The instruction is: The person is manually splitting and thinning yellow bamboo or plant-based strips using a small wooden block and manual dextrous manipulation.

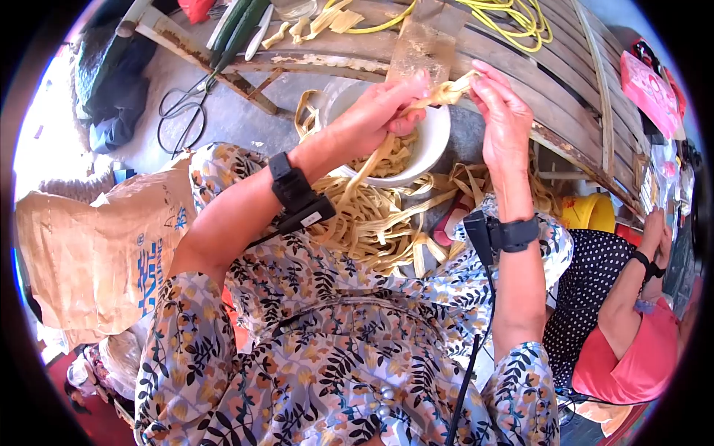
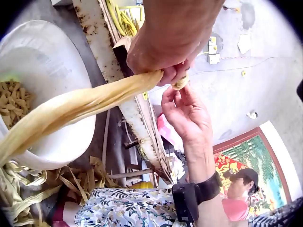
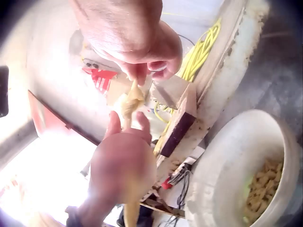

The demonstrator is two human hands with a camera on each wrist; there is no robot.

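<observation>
A long, soft pale-yellow strip (image 2: pixel 90 101) is bunched into a knot-like twist between my two hands. My left hand (image 1: pixel 387 108) grips it, and its tail hangs down past the tub. With thumb and fingertips, my right hand (image 1: pixel 506 111) pinches the far end. In the right wrist view the twisted part (image 3: pixel 132 101) shows between both sets of fingers. Below the hands stands a white tub (image 1: pixel 439 145) with small yellow pieces (image 3: pixel 267 189) inside. A heap of loose strips (image 1: pixel 372 230) lies in front of my lap.
A slatted bench (image 1: pixel 506 82) with a rusty frame stands ahead, bearing a wooden block (image 1: pixel 424 48), yellow cord (image 1: pixel 513 26) and long green cucumbers (image 1: pixel 238 33). At left is a brown paper sack (image 1: pixel 104 253). Another person (image 1: pixel 632 334) sits at right near a yellow bucket (image 1: pixel 587 213).
</observation>
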